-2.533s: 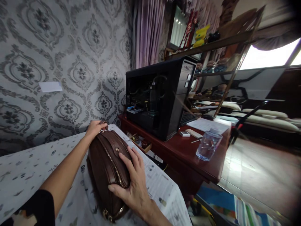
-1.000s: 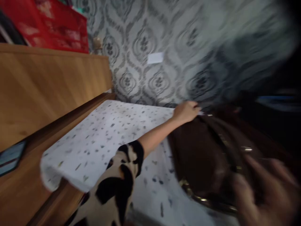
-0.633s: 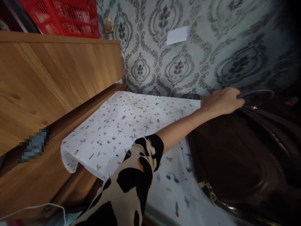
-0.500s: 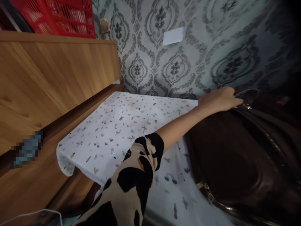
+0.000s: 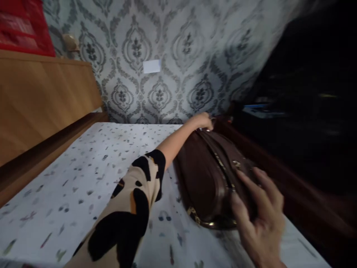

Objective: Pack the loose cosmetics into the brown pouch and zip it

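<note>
A dark brown leather bag [image 5: 208,178] with a gold zip lies on a white patterned cloth [image 5: 83,175]. My left hand [image 5: 203,121] reaches to the bag's far end and is closed around something there, perhaps a zip pull or strap ring. Motion smears my right hand [image 5: 258,212], which rests on the near right side of the bag with fingers spread apart.
A wooden headboard [image 5: 41,100] runs along the left with a red crate [image 5: 23,26] on top. Grey damask wallpaper [image 5: 173,56] is behind, with a white slip [image 5: 152,66] stuck on it. A dark, blurred piece of furniture [image 5: 304,111] stands at the right.
The view has swung back to the right. The bag looks smaller and further away, and my right hand has come back into view on its near side. My left hand stays at the far end.
</note>
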Demonstrator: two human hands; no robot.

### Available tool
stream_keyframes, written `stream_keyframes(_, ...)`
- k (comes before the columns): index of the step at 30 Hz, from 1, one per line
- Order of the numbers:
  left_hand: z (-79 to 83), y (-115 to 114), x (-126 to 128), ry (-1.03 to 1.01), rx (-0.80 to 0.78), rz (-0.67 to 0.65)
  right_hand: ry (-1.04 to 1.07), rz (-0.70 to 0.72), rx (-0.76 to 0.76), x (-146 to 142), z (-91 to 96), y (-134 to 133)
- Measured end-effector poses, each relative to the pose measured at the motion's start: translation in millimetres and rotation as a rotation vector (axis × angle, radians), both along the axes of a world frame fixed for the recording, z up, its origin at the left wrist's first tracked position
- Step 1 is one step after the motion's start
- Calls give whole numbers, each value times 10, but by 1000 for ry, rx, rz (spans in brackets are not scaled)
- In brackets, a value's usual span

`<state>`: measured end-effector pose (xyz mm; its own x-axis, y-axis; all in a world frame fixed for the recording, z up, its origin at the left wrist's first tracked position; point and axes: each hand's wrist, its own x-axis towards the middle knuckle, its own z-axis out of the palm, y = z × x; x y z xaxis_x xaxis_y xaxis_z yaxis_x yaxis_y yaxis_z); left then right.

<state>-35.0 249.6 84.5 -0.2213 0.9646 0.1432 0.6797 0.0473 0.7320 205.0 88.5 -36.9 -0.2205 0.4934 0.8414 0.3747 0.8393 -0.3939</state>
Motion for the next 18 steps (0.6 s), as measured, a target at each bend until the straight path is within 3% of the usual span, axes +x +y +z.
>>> stream_keyframes(8,-28,9,24,102,-15,76,-32,-8,52,-2,23,32)
stream_keyframes(18,-37,-258,109,-41,107,-90,-35,-13,51,25,19,21)
